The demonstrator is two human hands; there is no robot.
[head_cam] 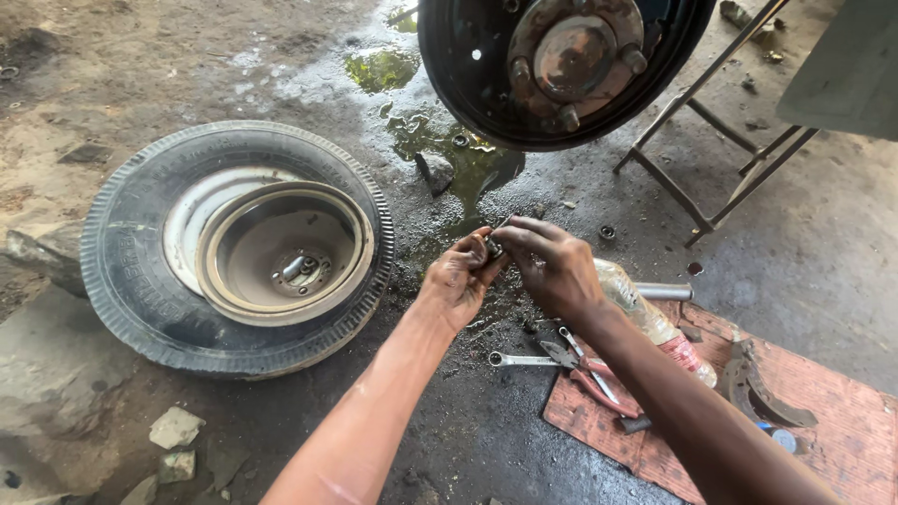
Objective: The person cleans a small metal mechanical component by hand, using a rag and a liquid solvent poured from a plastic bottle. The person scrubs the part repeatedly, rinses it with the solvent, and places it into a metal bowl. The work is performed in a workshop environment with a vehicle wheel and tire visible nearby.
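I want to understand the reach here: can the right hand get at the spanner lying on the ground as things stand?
Probably yes: the spanner lies uncovered just below the right hand. But both hands pinch a small metal part, so its fingers are occupied.

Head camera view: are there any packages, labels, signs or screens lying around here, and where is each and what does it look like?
Plastic bottle: lying on its side at the mat's edge, under the right forearm; clear, crumpled, with a red label band near one end.
Tyre: flat on the ground at left; black, with raised lettering moulded along its sidewall.
Small round cap: on the reddish mat; blue and white.
No signs or screens.
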